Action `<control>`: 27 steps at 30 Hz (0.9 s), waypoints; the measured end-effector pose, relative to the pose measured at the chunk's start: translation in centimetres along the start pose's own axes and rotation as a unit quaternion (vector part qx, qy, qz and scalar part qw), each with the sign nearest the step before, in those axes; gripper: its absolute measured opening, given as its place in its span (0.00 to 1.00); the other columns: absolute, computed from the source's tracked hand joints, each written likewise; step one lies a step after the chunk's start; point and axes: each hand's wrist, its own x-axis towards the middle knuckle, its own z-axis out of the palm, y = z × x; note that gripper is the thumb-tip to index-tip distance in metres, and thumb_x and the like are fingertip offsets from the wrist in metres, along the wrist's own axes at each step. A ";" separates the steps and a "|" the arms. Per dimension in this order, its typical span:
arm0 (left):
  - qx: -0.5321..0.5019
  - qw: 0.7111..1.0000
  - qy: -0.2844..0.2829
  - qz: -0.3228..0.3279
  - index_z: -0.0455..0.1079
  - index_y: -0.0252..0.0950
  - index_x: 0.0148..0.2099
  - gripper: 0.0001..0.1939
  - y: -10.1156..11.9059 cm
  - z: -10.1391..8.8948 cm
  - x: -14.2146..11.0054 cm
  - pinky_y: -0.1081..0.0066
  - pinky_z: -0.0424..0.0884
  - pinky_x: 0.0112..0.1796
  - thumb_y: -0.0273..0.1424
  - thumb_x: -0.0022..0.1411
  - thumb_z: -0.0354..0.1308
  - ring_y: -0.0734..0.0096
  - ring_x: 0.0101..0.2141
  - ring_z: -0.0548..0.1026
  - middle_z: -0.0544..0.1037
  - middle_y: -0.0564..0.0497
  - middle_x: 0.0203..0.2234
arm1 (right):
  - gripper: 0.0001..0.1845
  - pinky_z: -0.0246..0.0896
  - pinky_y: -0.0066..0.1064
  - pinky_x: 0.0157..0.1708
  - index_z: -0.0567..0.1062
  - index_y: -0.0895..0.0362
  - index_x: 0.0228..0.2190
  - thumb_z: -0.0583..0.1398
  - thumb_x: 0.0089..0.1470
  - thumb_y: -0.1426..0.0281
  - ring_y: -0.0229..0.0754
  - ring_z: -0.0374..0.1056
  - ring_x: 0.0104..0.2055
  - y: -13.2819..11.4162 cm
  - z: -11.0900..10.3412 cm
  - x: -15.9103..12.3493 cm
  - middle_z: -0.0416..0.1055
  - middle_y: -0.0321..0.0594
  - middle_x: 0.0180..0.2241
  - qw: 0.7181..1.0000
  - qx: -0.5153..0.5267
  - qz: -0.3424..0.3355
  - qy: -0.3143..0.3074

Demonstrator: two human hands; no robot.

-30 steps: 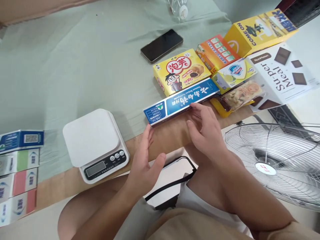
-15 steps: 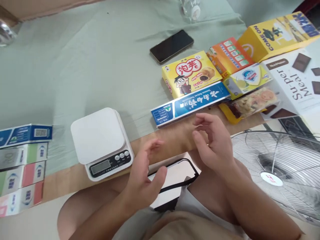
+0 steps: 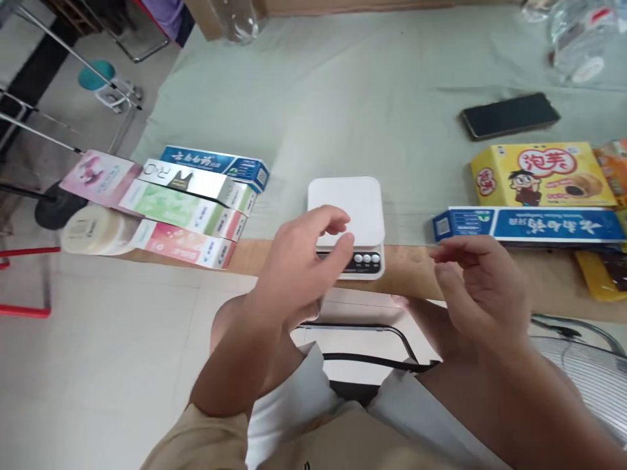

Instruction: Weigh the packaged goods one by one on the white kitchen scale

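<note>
Left hand point(image 3: 304, 264) moved over to scale point(image 3: 360, 205), blue box point(image 3: 548, 224) at scale's 3 o'clock released by right hand point(image 3: 492, 290), both loosely open, empty.

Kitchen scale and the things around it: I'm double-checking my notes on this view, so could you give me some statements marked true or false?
1. The white scale stands between the left blue box and the right blue box. True.
2. The phone lies on the scale's plate. False: it lies on the green cloth, beyond the yellow box.
3. The left hand hides part of the white scale from view. True.
4. The right hand grips the right blue box. False: it holds nothing, its fingers just short of that box.
</note>
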 end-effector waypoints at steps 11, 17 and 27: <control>-0.187 0.956 0.071 -0.214 0.75 0.44 0.58 0.20 -7.1 -4.9 0.7 0.53 0.57 0.73 0.47 0.76 0.50 0.53 0.72 0.63 0.75 0.49 0.65 | 0.33 0.71 0.54 0.55 0.69 0.56 0.61 0.64 0.54 0.65 0.64 0.66 0.65 -8.9 19.9 17.7 0.67 0.56 0.64 0.924 -0.149 -0.192 -0.294; -0.194 0.949 0.093 -0.231 0.74 0.45 0.58 0.19 -6.9 -6.6 0.4 0.58 0.62 0.69 0.44 0.77 0.46 0.56 0.69 0.67 0.76 0.52 0.64 | 0.36 0.70 0.56 0.56 0.66 0.49 0.66 0.64 0.57 0.66 0.63 0.66 0.65 -9.0 24.8 20.2 0.62 0.53 0.68 0.884 -0.151 -0.186 -0.402; -0.214 0.956 0.119 -0.163 0.76 0.42 0.56 0.19 -7.0 -5.0 0.1 0.60 0.64 0.69 0.45 0.75 0.51 0.58 0.67 0.71 0.78 0.50 0.62 | 0.32 0.75 0.52 0.54 0.76 0.48 0.59 0.66 0.51 0.73 0.52 0.74 0.48 -6.8 19.9 20.0 0.75 0.45 0.53 0.952 -0.100 -0.165 -0.237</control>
